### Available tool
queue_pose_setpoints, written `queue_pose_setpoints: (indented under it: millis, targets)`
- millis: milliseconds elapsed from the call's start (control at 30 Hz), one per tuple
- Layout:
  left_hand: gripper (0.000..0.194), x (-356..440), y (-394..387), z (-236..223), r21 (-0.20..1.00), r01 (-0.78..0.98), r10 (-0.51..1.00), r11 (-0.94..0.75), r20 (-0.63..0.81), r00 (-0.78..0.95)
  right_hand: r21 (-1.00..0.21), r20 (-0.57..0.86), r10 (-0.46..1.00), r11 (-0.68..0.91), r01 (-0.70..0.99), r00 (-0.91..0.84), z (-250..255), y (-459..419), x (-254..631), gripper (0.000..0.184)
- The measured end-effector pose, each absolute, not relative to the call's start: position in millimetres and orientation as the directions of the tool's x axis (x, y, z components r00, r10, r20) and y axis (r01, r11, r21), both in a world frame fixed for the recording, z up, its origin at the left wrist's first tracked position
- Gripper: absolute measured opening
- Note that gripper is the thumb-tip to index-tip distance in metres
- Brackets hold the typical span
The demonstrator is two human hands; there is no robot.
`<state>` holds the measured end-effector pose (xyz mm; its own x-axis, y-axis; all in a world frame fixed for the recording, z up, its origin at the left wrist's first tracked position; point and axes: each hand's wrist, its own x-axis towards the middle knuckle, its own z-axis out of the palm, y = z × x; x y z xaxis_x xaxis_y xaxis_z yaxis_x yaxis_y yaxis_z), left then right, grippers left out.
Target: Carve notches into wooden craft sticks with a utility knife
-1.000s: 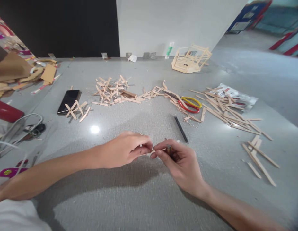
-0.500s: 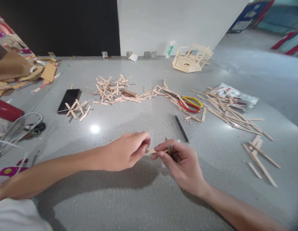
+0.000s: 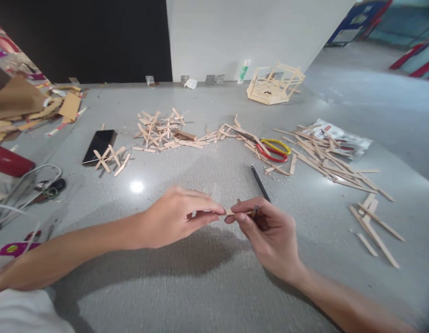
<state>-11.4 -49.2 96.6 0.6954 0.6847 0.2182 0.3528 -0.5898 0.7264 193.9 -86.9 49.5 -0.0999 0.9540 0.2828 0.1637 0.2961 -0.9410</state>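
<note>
A short piece of wooden craft stick (image 3: 229, 212) bridges the two hands above the grey table. My left hand (image 3: 181, 215) pinches its left end between thumb and stretched fingers. From the other side my right hand (image 3: 273, 233) grips the stick between thumb and index finger. A small dark, metallic-looking thing (image 3: 255, 212) pokes out between the right fingers; most of it is hidden, so its kind is unclear. Just beyond the right hand lies a black pen-like stick (image 3: 260, 182).
Scissors (image 3: 277, 150) with red and yellow handles lie by a craft-stick pile (image 3: 161, 129). More sticks (image 3: 325, 155) spread right. A phone (image 3: 100, 141), a red bottle (image 3: 9, 159) and cables sit left. A stick frame (image 3: 275, 85) and glue tube (image 3: 244, 71) stand behind.
My left fingers have straightened and slid right along the stick, closer to the right fingertips. My right hand has shifted slightly right; less of the stick shows between them.
</note>
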Motion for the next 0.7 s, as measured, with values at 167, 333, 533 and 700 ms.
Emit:
queue_pose_setpoints:
  millis: [167, 333, 533, 700]
  targets:
    - [0.013, -10.8, -47.7, 99.5, 0.76, 0.411, 0.712, -0.504, 0.096, 0.695, -0.944, 0.262, 0.956, 0.282, 0.171, -0.131, 49.3, -86.0, 193.0, 0.009]
    - [0.014, -10.7, -42.5, 104.0, 0.811, 0.419, 0.707, -0.409, -0.009, 0.707, -0.946, 0.246, 0.96, 0.268, 0.182, -0.135, 49.6, -85.1, 193.8, 0.01]
    - [0.013, -11.8, -41.2, 102.7, 0.796, 0.419, 0.665, -0.436, -0.029, 0.746, -0.959, 0.207, 0.966, 0.232, 0.164, -0.155, 49.3, -85.8, 193.4, 0.014]
    - [0.014, -11.7, -43.2, 101.3, 0.726, 0.453, 0.63, -0.517, -0.035, 0.776, -0.959, 0.207, 0.961, 0.236, 0.155, -0.185, 47.2, -85.8, 190.8, 0.012]
